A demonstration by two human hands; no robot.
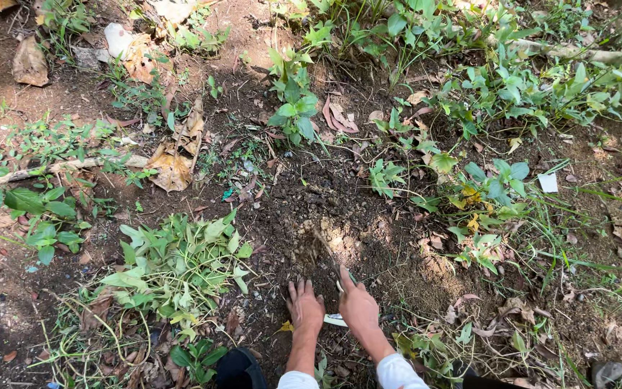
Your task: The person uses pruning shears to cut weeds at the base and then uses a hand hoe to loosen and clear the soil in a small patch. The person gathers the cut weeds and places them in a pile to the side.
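Two hands of yours work low in the frame on bare, dark soil. Your left hand [304, 305] lies flat, fingers spread and empty, pressed on the earth. Your right hand [358, 302] is closed round the pale handle of a digging tool [327, 258], whose blade runs up and left into the loosened patch of soil [332, 238] just ahead of both hands. A heap of pulled green weeds [181, 263] sits to the left.
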